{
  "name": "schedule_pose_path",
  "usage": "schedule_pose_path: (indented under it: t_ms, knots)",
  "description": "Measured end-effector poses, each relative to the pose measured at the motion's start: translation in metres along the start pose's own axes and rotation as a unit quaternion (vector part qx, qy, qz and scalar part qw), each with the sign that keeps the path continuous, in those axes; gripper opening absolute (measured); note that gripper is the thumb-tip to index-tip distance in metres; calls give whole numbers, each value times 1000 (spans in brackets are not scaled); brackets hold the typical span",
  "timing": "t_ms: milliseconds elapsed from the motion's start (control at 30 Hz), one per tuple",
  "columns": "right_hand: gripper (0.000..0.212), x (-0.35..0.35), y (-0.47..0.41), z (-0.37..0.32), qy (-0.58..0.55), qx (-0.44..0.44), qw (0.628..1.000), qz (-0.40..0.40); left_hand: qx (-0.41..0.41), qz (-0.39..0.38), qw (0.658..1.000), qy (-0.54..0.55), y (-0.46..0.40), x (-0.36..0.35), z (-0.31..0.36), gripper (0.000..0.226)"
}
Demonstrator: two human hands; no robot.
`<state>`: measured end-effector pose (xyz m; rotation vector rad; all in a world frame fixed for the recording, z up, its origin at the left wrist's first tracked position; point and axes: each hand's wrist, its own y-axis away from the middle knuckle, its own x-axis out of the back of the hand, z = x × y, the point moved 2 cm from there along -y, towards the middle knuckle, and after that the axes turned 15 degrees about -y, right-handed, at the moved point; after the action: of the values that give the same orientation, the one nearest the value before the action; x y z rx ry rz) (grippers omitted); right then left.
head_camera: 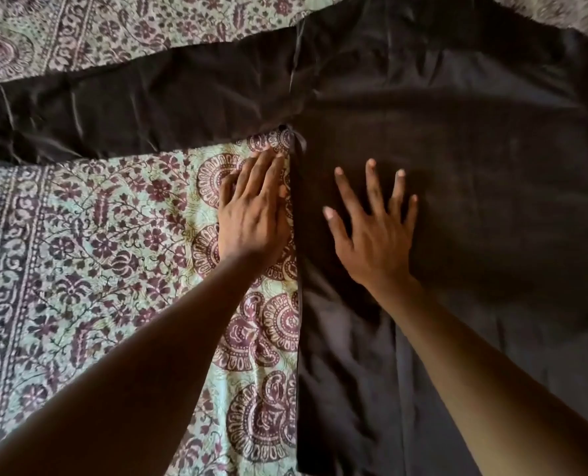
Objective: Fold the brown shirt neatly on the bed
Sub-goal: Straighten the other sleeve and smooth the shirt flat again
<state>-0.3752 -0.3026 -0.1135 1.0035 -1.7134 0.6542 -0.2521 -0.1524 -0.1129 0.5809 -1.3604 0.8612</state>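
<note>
Both forearms enter from the lower frame. Right hand, fingers spread flat and gripping nothing, presses the brown shirt at centre right, likely to anchor it. Left hand lies flat on the patterned bedspread, fingertips beside the shirt's side seam, below the sleeve extending left.
</note>
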Motion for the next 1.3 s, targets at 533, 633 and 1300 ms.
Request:
schedule_pose_path:
  t_ms: [533,633,1300]
  knots:
    - [54,35,95,11,-184,-24,971,148,-258,-95,955,-109,75,4,57,85]
    - [62,27,19,16,-122,-50,984,122,-264,-125,949,-114,142,20,53,88]
    - [59,18,238,15,-93,5,995,-22,-232,-97,961,-115,146,15,71,77]
